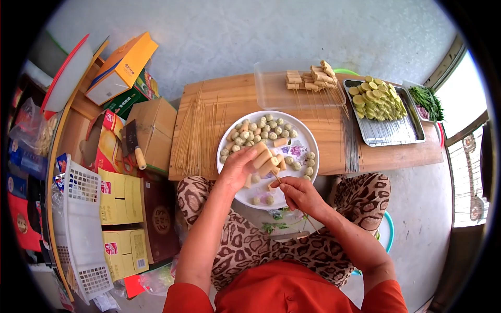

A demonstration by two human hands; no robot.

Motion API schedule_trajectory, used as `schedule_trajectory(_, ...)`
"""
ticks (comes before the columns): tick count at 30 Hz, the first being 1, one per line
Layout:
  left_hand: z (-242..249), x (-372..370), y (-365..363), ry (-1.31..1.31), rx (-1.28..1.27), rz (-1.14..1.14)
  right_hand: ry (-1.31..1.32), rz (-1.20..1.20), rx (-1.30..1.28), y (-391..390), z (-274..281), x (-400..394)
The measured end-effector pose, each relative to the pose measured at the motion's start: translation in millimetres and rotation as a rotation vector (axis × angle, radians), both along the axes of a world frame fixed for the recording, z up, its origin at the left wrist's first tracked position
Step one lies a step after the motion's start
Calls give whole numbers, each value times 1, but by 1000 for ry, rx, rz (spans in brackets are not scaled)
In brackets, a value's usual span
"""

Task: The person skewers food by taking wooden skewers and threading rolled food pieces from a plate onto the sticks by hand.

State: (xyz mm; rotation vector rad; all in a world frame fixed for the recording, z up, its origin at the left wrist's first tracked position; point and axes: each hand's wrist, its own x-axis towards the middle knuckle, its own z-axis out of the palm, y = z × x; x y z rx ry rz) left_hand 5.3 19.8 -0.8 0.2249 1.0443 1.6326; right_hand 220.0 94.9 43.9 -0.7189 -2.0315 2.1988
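Note:
Over a round white plate (309, 130) with a purple flower print, my left hand (239, 167) is closed around several short tan food rolls (265, 159). My right hand (301, 194) pinches a thin wooden skewer (312, 224). The skewer's upper end meets the rolls at my left fingers; how deep it goes in is hard to see. Under and around my hands, the plate carries many pale greenish balls (269, 127) and a few loose rolls (282, 142).
Bare wooden skewers (201, 130) lie on the wooden table (235, 94). Behind the plate, a clear tray (269, 88) holds skewered rolls (310, 78). A metal tray (389, 136) bears green slices (378, 99). Grey thin sticks (352, 146) lie between. A cleaver (131, 141) rests by boxes at left.

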Motion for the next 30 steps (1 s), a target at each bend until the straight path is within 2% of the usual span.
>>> schedule_trajectory(5,-2,-4,-1,-18,0,24,23,-39,3,3,-1,0)
schedule_trajectory(8,-18,-12,-4,456,-276,40,12,-85,-23,5,-4,4)
schedule_trajectory(9,-20,-10,-7,451,-286,40,17,-97,-26,6,-3,5)
schedule_trajectory(11,-23,-5,-11,1332,-536,-244,29,-144,-64,7,-2,8)
schedule_trajectory(12,-24,-1,-14,1330,-539,-247,27,-144,-68,7,-1,10)
schedule_trajectory(15,-26,11,-21,1676,-737,-389,30,-141,-54,8,1,14)
schedule_trajectory(16,-25,13,-20,1657,-776,-438,34,-134,-47,8,1,15)
schedule_trajectory(19,-36,17,-28,1772,-716,-360,39,-126,-46,9,6,17)
schedule_trajectory(23,-47,17,-23,1691,-711,-344,28,-101,-36,8,5,19)
schedule_trajectory(25,-48,8,-18,1527,-584,-255,30,-92,-28,8,5,20)
schedule_trajectory(29,-39,-20,-10,607,-326,58,39,-33,-21,6,6,23)
schedule_trajectory(30,-23,-15,-13,382,-207,144,22,-8,-14,6,8,22)
